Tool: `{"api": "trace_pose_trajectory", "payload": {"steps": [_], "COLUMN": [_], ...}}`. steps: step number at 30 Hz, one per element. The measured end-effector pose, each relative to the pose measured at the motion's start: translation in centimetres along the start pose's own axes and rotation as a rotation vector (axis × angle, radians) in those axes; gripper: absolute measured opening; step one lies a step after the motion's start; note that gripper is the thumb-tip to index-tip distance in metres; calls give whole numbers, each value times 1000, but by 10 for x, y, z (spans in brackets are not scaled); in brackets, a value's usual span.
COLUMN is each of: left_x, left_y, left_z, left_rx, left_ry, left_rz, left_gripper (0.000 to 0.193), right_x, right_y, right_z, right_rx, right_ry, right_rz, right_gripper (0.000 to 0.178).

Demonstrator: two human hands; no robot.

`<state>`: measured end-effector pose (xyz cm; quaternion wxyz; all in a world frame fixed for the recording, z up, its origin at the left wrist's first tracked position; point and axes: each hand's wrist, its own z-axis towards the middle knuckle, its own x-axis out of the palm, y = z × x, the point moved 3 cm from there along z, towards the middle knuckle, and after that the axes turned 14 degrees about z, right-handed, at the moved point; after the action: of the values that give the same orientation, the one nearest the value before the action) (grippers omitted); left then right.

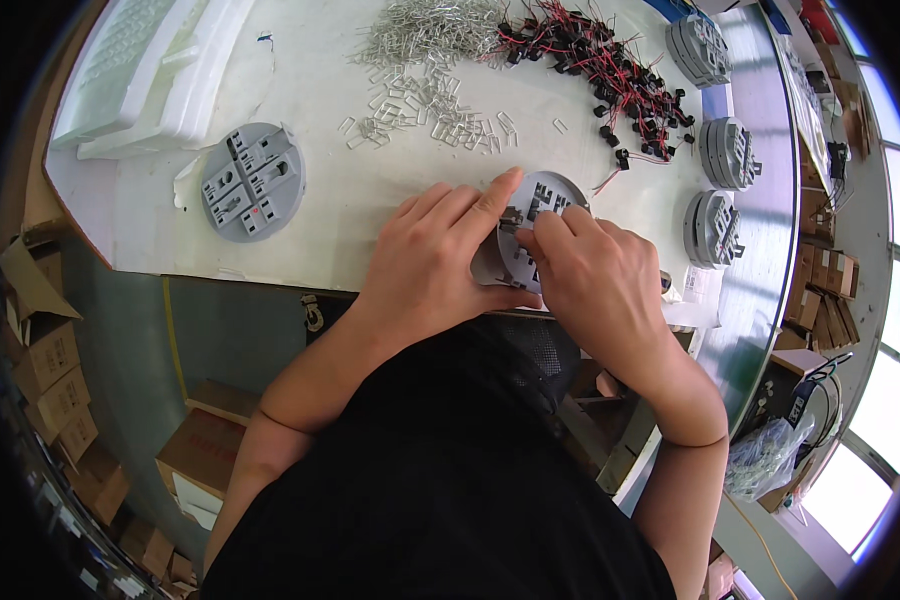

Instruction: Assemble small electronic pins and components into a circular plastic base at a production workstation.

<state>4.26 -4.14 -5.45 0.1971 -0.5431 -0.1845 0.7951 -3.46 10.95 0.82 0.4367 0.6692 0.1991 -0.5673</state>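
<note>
A round, pale grey plastic disc with slots and raised blocks [540,198] is held at the near edge of the white worktop [360,195], right of that edge's middle. It is clasped at its left side by the left hand [435,250], the index finger laid along it and the thumb stretched beside the near rim. The bunched, curled fingers of the right hand [595,265] are set on its face; whether a small piece is pinched in them cannot be told. The two hands are brought close together over the disc. A second grey slotted plastic disc [255,182] is laid flat toward the worktop's left end, near its near edge. Beyond the hands, toward the far edge, a loose heap of silvery U-shaped wire clips [432,50] is spread, with some clips scattered nearer. To its right, small black parts with red and black wires [620,80] are piled. Along the right edge, three stacks of grey plastic discs [728,153] are ranged in a row. White moulded foam trays [135,80] are placed by the far left corner. On the floor below, an open brown cardboard box [205,445] is seen.
</note>
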Motion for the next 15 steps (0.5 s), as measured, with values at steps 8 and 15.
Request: {"api": "trace_pose_trajectory", "payload": {"steps": [8,15], "left_x": [0,2], "left_y": [0,0], "left_z": [-1,-1], "left_rx": [-3,-14], "left_ry": [9,17], "left_rz": [9,0], "left_gripper": [114,114], "right_x": [4,3], "right_y": [0,-1], "right_z": [-2,-2], "right_rx": [12,46], "right_ry": [36,95], "right_rz": [-26,-51], "right_gripper": [10,9]}}
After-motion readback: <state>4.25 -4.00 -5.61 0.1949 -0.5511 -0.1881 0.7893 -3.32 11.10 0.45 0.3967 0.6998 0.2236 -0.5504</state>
